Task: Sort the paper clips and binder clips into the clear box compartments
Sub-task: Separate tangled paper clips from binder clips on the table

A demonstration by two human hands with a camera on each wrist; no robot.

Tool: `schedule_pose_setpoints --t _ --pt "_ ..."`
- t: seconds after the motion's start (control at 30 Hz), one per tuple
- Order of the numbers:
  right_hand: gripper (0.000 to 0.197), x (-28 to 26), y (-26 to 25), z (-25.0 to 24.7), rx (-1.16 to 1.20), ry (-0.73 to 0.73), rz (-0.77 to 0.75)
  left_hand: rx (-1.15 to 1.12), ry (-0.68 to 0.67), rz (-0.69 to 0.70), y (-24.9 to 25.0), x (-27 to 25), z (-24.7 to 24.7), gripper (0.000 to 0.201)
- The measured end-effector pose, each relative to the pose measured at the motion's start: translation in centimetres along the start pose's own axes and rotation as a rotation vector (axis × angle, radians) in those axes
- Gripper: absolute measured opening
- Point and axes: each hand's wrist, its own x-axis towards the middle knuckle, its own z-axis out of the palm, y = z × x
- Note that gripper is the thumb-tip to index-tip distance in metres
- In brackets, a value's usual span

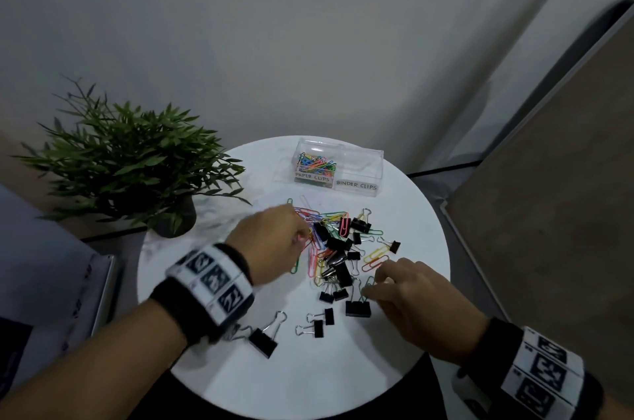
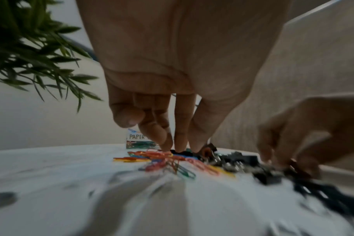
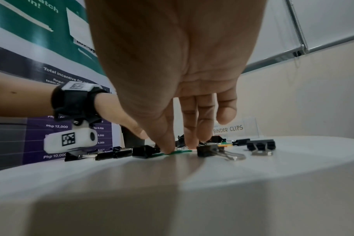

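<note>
Left grip [image 1: 274, 241]: fingertips [image 2: 168, 143] down on the colored paper clips [image 2: 164, 158], narrow, pinching some. Right grip [image 1: 408, 292]: fingertips pressing a green paper clip [image 3: 182, 152] onto the table [image 1: 240, 368]. Pick only paper clips, none of the black binder clips [image 1: 338, 268] beside. Clear box [image 1: 338, 165] waiting just past both grips.

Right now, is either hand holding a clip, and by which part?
Nothing lifted. The right hand presses a green paper clip flat with thumb and fingertip; the left hand's grip cannot be told.

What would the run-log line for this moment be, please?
left hand on paper clips | right hand on green paper clip | binder compartment empty
</note>
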Motion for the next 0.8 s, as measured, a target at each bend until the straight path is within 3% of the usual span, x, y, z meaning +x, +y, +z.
schedule_pose_setpoints --t 0.1,0.23,0.5,0.67,0.8 --pt "0.013 -0.1 -0.1 0.0 -0.025 -0.027 -0.035 0.160 -0.117 0.027 0.1 -2.8 1.7 0.027" --pt "0.020 0.1 -0.1 -0.3 -0.054 -0.033 -0.037 0.259 -0.131 0.055 0.1 -4.8 2.3 0.027" --pt "0.013 0.4 -0.1 0.0 -0.036 -0.102 -0.047 0.153 -0.140 -0.010 -0.3 -5.8 2.3 0.019" --pt "0.019 1.0 -0.4 -0.6 -0.028 -0.238 -0.024 0.093 -0.133 -0.065 -0.4 -5.4 2.3 0.011" --pt "0.027 0.9 -0.6 -0.8 -0.005 -0.248 -0.021 -0.008 -0.106 -0.110 -0.9 -4.9 2.6 0.008"
